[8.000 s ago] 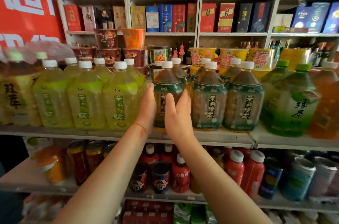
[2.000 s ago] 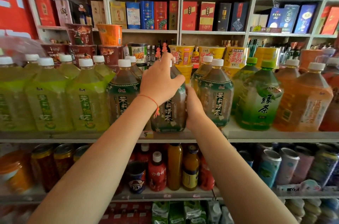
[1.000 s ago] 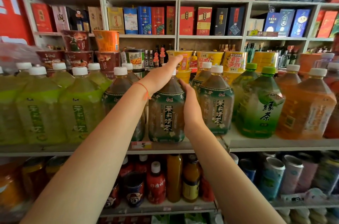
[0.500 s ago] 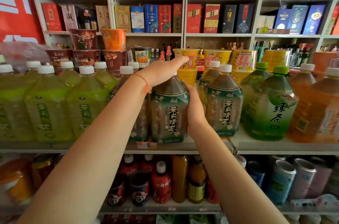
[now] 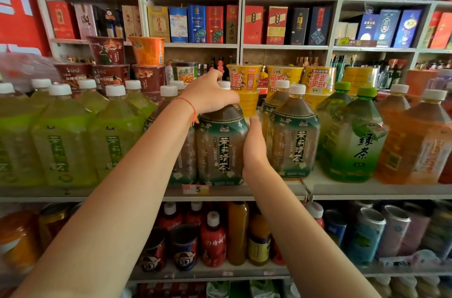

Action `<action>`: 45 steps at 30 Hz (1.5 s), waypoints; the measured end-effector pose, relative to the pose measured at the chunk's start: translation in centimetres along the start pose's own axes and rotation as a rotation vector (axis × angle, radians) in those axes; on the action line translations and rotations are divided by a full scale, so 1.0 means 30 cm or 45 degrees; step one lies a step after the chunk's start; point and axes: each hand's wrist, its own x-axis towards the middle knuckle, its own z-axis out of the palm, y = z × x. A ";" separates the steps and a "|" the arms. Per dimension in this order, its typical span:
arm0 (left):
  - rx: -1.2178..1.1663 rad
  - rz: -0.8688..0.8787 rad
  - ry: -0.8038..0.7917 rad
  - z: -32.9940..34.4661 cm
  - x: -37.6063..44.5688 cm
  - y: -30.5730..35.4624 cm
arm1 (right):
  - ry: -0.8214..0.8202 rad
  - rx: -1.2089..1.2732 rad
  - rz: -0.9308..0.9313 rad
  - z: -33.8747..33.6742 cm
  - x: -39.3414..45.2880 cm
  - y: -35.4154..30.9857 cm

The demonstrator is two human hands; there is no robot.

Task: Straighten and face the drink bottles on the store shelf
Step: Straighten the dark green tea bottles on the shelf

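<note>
Store shelving fills the frame, with boxes and cups stacked above. On the middle shelf [image 5: 367,190] the centre bottle [image 5: 221,148] stands upright at the front edge, label facing out. Squaring it well probably means keeping its base flat, twisting only slightly, and lining it up with the neighbour [image 5: 293,141] to its right. The left hand [image 5: 210,94] grips its shoulder, fingers curled over. The right hand [image 5: 254,148] presses flat on its right side, fingertips hidden behind.

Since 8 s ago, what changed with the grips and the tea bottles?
Both grips moved one bottle right: left grip went from the first dark bottle to clasping the top of the middle dark tea bottle; right grip presses its right side. Yellow-green bottles and shelf stayed.
</note>
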 end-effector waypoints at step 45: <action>0.380 0.262 0.805 0.103 -0.249 -0.308 | -0.476 -0.505 -0.248 0.067 0.196 -0.229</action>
